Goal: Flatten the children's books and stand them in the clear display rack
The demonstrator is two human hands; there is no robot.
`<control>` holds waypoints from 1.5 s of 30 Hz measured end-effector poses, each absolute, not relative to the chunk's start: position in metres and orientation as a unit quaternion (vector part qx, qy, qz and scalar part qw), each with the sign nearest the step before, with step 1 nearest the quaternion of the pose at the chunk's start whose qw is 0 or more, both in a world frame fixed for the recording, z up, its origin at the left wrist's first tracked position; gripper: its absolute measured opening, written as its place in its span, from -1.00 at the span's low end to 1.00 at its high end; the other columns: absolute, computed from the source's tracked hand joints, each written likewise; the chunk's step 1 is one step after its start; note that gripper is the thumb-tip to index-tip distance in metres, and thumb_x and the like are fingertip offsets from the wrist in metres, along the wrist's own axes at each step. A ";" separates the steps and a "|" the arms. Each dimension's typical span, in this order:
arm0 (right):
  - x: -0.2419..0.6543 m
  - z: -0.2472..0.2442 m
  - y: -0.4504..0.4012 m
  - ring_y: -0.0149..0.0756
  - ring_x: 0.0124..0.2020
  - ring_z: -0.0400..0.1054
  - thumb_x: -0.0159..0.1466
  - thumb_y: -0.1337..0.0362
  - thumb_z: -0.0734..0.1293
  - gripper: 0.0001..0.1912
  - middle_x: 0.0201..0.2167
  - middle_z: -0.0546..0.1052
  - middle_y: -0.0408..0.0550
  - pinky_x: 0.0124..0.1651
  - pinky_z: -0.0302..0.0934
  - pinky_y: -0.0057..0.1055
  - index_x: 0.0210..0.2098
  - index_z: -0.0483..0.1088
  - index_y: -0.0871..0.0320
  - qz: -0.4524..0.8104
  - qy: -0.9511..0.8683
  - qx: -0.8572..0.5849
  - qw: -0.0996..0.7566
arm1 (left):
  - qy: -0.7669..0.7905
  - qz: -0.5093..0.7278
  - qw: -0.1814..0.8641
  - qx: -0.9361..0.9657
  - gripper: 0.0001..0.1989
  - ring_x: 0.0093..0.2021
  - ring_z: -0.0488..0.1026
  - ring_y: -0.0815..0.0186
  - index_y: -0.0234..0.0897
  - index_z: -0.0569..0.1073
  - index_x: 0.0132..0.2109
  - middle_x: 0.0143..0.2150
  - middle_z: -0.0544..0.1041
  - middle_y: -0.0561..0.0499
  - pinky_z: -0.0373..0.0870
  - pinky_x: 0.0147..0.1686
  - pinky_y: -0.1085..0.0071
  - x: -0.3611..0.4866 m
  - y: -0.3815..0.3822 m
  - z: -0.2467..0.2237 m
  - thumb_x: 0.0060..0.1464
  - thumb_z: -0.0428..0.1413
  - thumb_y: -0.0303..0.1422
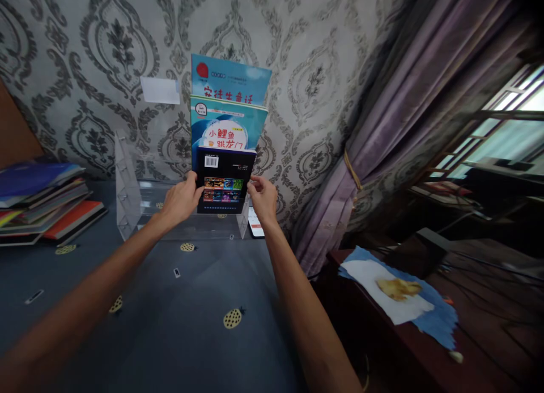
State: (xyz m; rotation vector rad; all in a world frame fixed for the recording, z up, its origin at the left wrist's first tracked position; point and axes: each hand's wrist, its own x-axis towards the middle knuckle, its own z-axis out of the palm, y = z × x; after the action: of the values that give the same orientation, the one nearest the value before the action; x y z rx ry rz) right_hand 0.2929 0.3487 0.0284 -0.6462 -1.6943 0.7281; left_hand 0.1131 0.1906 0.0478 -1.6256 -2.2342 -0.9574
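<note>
Black book (226,180), its barcoded cover facing my head view, in the clear rack (128,189) or just in front of it; I cannot tell which. Its long axis runs nearly upright, from 6 toward 12 o'clock, barcode end up. My left hand (182,199) grips its edge at 9 o'clock, fingers bent; my right hand (262,197) pinches the edge at 3 o'clock. Behind, the teal book (229,121) and the light-blue book (232,76) rise toward 12 o'clock. The book pile (42,197) lies at 9 o'clock on the blue tablecloth (170,325).
</note>
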 end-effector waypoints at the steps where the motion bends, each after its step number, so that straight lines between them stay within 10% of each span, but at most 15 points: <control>1: 0.293 0.029 0.349 -0.20 -0.36 0.48 0.18 0.20 0.34 -0.69 -0.40 0.60 -0.06 -0.17 0.36 -0.26 -0.12 0.56 0.16 0.307 -0.719 -0.275 0.559 | -0.763 -0.320 0.112 -0.550 -0.74 -0.14 0.57 0.05 -0.24 0.30 0.12 -0.20 0.59 -0.16 0.44 -0.16 0.17 0.114 0.190 0.048 0.33 0.00 -0.32; 45: 0.293 0.027 0.349 -0.20 -0.41 0.46 0.17 0.24 0.32 -0.73 -0.45 0.56 -0.08 -0.17 0.35 -0.21 -0.17 0.52 0.19 0.286 -0.724 -0.296 0.553 | -0.796 -0.248 0.095 -0.544 -0.73 -0.13 0.58 -0.08 -0.29 0.34 0.12 -0.18 0.59 -0.24 0.41 -0.13 0.07 0.121 0.177 0.064 0.36 -0.04 -0.30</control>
State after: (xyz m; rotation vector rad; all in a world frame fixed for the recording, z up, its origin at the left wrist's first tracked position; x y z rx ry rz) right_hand 0.2934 0.3490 0.0269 -0.6994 -1.7126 0.6759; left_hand 0.1206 0.1769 0.0641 -1.6122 -2.3594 -0.7339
